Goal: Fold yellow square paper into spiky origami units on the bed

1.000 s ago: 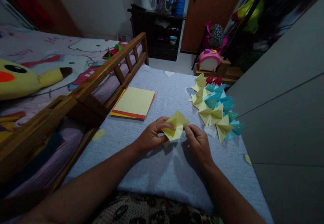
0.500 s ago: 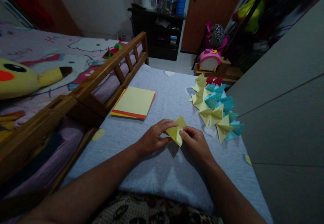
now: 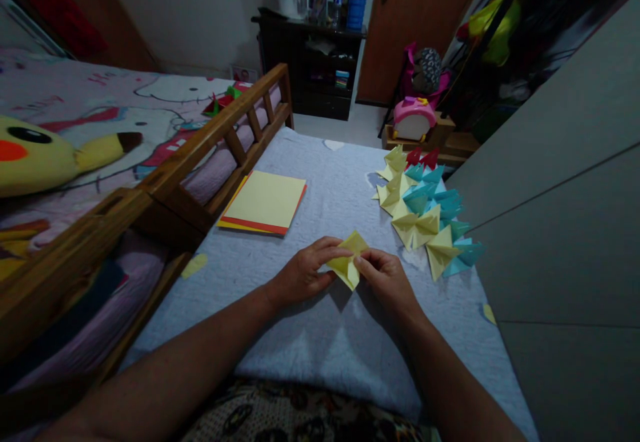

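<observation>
A small piece of folded yellow origami paper [image 3: 352, 275] is held between my two hands, just above the bed sheet. My left hand [image 3: 313, 267] grips its left side, index finger across the top and thumb below. On the right side, my right hand [image 3: 384, 274] pinches the paper with its thumb on the near face. Up and left of my hands lies a stack of square paper sheets [image 3: 270, 195], pale yellow on top with orange and yellow edges below. To the right stand rows of folded paper pieces [image 3: 417, 225] in pale yellow, turquoise and red.
A wooden bed rail [image 3: 230, 135] runs along the left, with a yellow plush toy [image 3: 45, 159] on the bed beyond it. A pale cabinet side [image 3: 565, 229] bounds the right. Past the far edge stand a dark cabinet [image 3: 310, 62] and a pink toy case [image 3: 414, 119].
The folded yellow paper has tilted slightly and moved a little to the left. My left index finger reaches slightly farther over it; both hands keep their hold.
</observation>
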A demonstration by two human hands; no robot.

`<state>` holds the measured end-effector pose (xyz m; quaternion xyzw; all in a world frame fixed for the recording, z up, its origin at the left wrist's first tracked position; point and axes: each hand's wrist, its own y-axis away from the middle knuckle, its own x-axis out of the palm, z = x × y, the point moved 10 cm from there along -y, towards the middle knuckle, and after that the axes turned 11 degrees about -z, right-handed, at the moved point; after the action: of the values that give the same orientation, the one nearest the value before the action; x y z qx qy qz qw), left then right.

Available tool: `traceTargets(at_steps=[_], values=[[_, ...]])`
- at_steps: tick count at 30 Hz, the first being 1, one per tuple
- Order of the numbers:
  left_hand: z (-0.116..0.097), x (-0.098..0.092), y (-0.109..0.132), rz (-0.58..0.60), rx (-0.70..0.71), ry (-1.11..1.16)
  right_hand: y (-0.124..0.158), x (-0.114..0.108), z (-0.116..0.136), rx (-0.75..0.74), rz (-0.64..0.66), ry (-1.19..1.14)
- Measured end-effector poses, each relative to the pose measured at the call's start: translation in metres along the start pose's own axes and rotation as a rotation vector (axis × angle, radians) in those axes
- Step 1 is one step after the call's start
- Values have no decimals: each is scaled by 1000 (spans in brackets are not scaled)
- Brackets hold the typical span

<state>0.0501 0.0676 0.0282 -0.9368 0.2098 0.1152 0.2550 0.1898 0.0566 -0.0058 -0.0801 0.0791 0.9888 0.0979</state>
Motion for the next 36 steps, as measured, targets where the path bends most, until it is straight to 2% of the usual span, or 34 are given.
traceTargets(at_steps=[10, 18, 23, 36], values=[[-6, 0, 1, -1, 79, -45, 0, 0, -2, 16, -27, 16], [-10, 0, 2, -20, 138, -116, 3, 11, -15, 143, 85, -69], [-16, 4, 3, -15, 182, -149, 4, 16, -19, 199, 92, -148], [-22, 1, 3, -48, 229, -177, 6, 17, -17, 177, 120, -109]])
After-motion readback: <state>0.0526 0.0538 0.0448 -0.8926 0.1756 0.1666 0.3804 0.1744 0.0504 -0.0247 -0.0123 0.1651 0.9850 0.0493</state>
